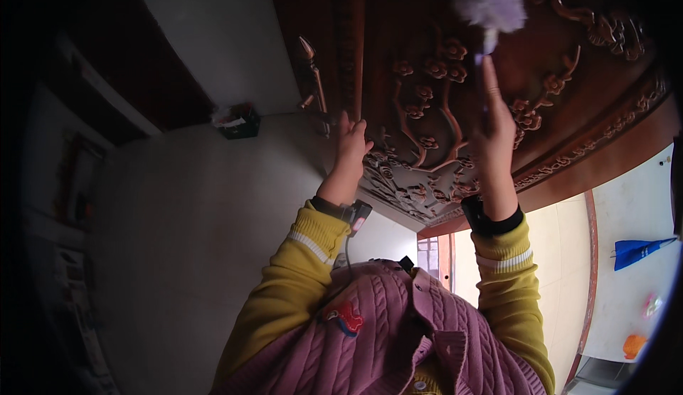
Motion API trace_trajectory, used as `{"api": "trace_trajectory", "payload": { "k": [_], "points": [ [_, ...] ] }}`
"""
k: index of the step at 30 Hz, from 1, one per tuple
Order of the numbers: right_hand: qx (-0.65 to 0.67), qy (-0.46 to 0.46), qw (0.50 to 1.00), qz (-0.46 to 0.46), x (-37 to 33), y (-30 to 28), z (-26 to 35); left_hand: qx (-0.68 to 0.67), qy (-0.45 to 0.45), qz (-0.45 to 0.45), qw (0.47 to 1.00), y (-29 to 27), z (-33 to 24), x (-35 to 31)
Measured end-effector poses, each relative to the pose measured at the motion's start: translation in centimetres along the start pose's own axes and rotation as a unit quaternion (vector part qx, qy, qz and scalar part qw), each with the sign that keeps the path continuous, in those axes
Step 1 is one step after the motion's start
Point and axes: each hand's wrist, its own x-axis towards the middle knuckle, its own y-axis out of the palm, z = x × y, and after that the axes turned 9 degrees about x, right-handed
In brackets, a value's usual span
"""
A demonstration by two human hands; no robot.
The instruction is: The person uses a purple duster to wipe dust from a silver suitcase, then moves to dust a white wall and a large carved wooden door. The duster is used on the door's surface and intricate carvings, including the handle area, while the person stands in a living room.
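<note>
A carved dark reddish-brown wooden door (434, 128) fills the upper right, with raised flowers and branches. My right hand (494, 128) is closed around the thin handle of a fluffy pale-lavender duster (491, 0), its index finger stretched along the handle. The duster's head is up against or just in front of the door panel; blur hides whether it touches. My left hand (350, 142) grips the door's edge, some fingers a little apart. Just above and left of it, a bronze-coloured door handle (316, 75) juts out.
A dark box (238, 121) with things in it stands by the wall at the upper left. Pale floor tiles (192, 203) spread below it. At the right, a blue cloth-like item (637, 253) and an orange item (633, 345) show against a pale surface.
</note>
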Motion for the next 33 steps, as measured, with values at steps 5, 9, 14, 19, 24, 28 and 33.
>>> {"api": "trace_trajectory", "payload": {
  "k": [5,9,14,19,24,28,33],
  "points": [
    [0.003,0.1,0.958,0.269,-5.3,4.0,-2.4,0.012,-0.033,-0.004,0.999,-0.8,1.2,0.0],
    [-0.037,0.168,0.911,0.374,-10.0,3.6,-5.2,0.042,-0.044,0.02,0.998,-0.2,2.1,-0.2],
    [-0.057,0.215,0.896,0.385,-10.8,-3.3,-7.4,0.054,-0.067,0.036,0.996,2.0,3.1,-0.3],
    [0.148,0.279,0.934,0.169,-8.6,-16.2,-5.0,0.058,-0.058,0.068,0.994,4.2,3.6,-0.5],
    [0.218,0.144,0.961,-0.095,-11.2,-20.5,-6.6,0.09,-0.076,0.093,0.989,8.1,4.8,-1.3],
    [0.056,0.175,0.982,-0.038,-16.4,-17.4,-10.6,0.148,-0.099,0.143,0.974,11.0,6.7,-2.3],
    [-0.064,0.259,0.951,0.159,-22.8,-15.3,-13.4,0.238,-0.149,0.22,0.934,12.8,10.0,-2.1]
  ]
}}
